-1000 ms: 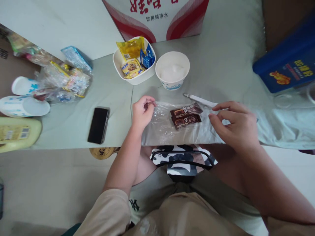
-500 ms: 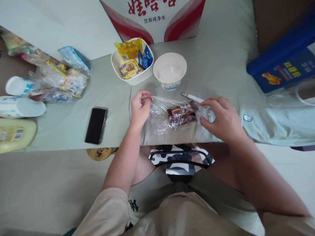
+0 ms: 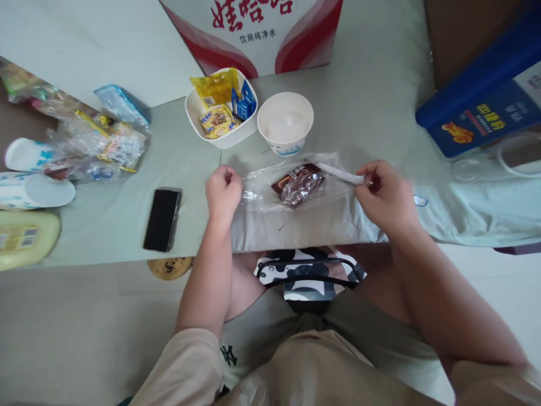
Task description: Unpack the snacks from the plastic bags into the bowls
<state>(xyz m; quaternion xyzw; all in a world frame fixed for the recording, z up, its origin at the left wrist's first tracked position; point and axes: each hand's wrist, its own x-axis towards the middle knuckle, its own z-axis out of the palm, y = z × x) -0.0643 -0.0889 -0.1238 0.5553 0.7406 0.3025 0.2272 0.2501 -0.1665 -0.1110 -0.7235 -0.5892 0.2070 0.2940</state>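
A clear plastic bag (image 3: 270, 189) lies stretched across the pale green cloth in front of me, with two brown snack packets (image 3: 298, 183) inside it. My left hand (image 3: 223, 192) is closed in a pinch on the bag's left end. My right hand (image 3: 382, 194) is closed on the bag's right end, beside a white pen-like stick (image 3: 338, 172). The bag is pulled taut between both hands.
A white bowl of wrapped snacks (image 3: 220, 110) and a white paper cup (image 3: 285, 124) stand behind the bag. A black phone (image 3: 163, 219) lies left. More wrapped snacks (image 3: 101, 144), cups (image 3: 29, 180) and a yellow container (image 3: 25, 237) sit far left; a blue box (image 3: 477, 113) far right; a red-white carton (image 3: 253, 31) behind.
Both hands have moved apart and pulled the bag tight. My right hand went from gathering the bag near the packets to holding its far right end; the packets shifted and tilted.
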